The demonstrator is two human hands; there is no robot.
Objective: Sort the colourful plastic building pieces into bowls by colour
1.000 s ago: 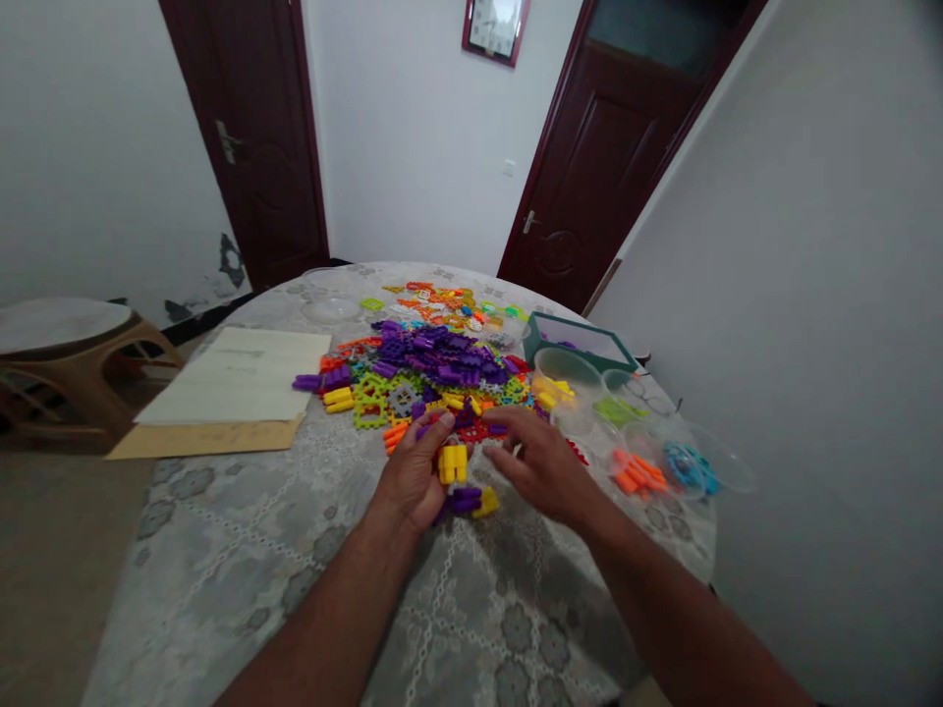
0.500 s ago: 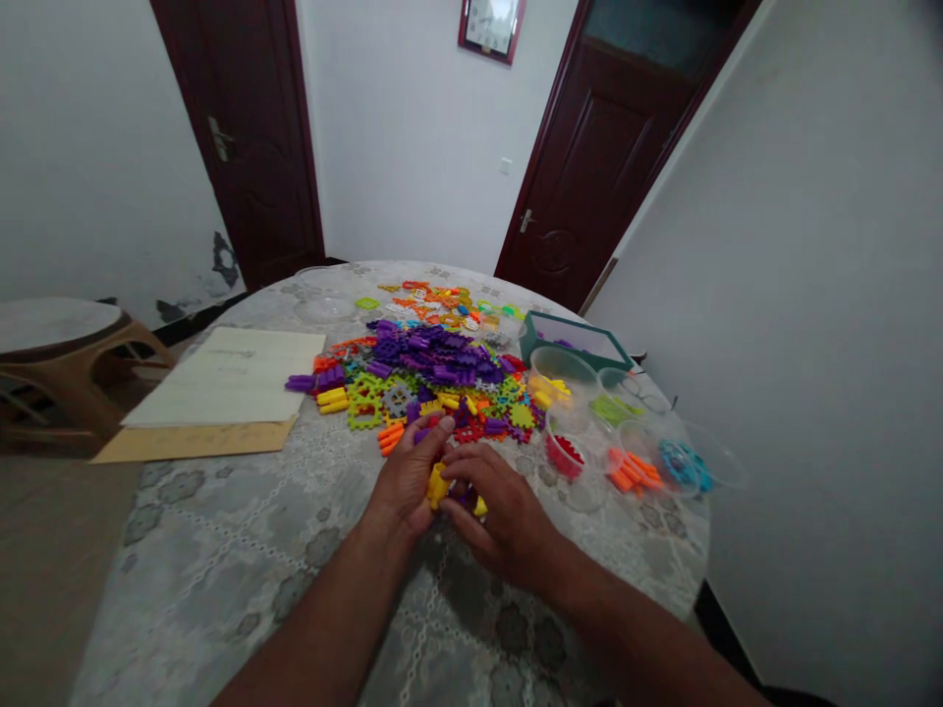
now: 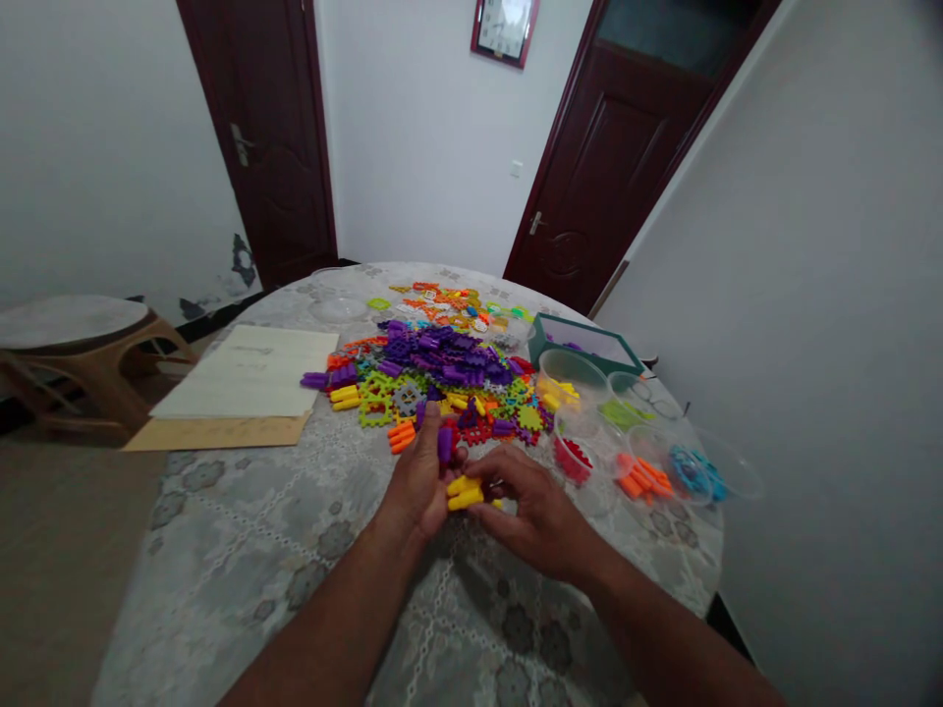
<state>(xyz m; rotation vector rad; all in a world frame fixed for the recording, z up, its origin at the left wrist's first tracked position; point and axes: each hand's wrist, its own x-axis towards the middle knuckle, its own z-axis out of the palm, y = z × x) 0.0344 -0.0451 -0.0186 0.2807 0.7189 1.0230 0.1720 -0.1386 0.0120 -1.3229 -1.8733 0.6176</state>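
Close to the near side of the toy pile, my left hand (image 3: 416,481) is closed around a purple plastic building piece (image 3: 445,444). Between both hands sits a yellow building piece (image 3: 465,493) with tube-like ribs. The thumb and fingers of my right hand (image 3: 526,506) pinch its right end, while its left end rests against my left palm. A bit more yellow shows under my right hand, its shape hidden. Just beyond my hands lies a heap of purple pieces (image 3: 442,353), with green, red, grey and yellow gear-shaped pieces around it. Orange tube pieces (image 3: 402,436) lie left of my fingers.
Clear tubs at the right hold yellow, red (image 3: 573,460), orange (image 3: 644,478) and blue pieces (image 3: 693,471). A green-edged box (image 3: 585,344) stands behind them. Cream paper sheets (image 3: 247,373) lie at the left on the patterned tablecloth (image 3: 243,550). A stool (image 3: 81,324) stands beyond.
The yellow piece has turned from upright to lying sideways between my hands. The purple piece in my left hand shows more fully. The whole view has shifted slightly.
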